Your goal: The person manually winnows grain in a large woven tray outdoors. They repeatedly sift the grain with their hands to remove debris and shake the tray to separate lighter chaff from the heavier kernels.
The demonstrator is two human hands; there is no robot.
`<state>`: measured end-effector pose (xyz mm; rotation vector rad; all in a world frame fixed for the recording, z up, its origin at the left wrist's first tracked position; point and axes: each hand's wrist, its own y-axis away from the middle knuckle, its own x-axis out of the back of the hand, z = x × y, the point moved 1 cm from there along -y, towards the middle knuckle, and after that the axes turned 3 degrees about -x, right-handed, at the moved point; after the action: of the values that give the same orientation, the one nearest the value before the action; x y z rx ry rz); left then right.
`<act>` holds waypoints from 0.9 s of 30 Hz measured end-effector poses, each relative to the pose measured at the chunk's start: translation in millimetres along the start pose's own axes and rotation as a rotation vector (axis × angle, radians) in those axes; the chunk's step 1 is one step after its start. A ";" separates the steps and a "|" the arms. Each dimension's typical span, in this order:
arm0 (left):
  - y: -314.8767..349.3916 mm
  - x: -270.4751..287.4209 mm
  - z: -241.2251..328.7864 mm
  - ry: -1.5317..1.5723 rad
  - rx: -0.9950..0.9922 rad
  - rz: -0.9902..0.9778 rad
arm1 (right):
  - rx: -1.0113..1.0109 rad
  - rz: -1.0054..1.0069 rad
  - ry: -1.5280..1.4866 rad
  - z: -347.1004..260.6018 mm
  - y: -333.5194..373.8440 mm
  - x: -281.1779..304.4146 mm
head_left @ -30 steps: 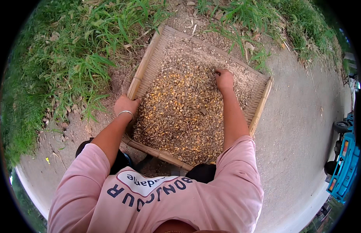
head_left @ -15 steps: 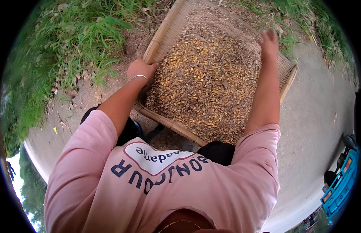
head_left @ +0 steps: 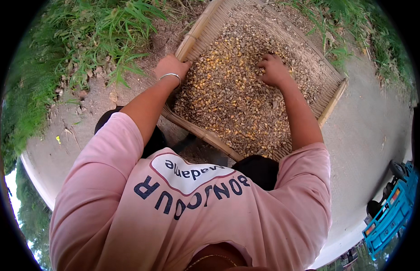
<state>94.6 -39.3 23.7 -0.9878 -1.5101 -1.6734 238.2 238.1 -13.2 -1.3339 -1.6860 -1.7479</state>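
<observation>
A wide woven bamboo tray [head_left: 194,38] holds a spread heap of yellow corn kernels mixed with brown chaff [head_left: 228,101]. At the tray's left side my left hand [head_left: 171,67] is closed round the thick bamboo rim, with a silver bracelet at the wrist. My right hand [head_left: 274,71] is low over the upper right part of the heap. Its fingers are bent and apart, with the thumb spread from them; their tips touch or nearly touch the kernels. Nothing held shows in that hand.
Tall green grass [head_left: 83,40] grows at the left and along the far side. Grey pavement [head_left: 372,117] lies to the right, with a blue vehicle [head_left: 390,212] at the lower right. My dark-clothed knee [head_left: 257,171] is against the tray's near edge.
My right hand has moved left and nearer, from above the tray's far right edge to the heap. My left hand stays on the rim; the view has shifted slightly.
</observation>
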 end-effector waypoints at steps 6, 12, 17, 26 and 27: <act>-0.1 -0.3 -5.4 0.029 -0.040 -0.006 | -0.116 0.267 0.032 91.5 82.7 -31.4; 2.8 1.6 -2.2 0.027 -0.049 0.002 | -0.466 0.164 0.058 61.5 83.6 -58.7; 3.2 2.2 1.1 0.022 -0.055 -0.005 | -0.093 0.276 -0.311 -46.5 35.3 -38.0; -3.1 -2.3 -5.1 -0.001 -0.008 0.008 | 0.281 0.049 -0.041 -127.5 66.2 -28.8; -3.0 -3.9 -4.7 0.017 -0.009 0.008 | 0.272 0.019 -0.016 -112.7 70.3 -37.2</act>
<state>93.4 -43.6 18.6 -0.9810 -1.4872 -1.6802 270.8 107.1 15.0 -1.2389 -1.8352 -1.4383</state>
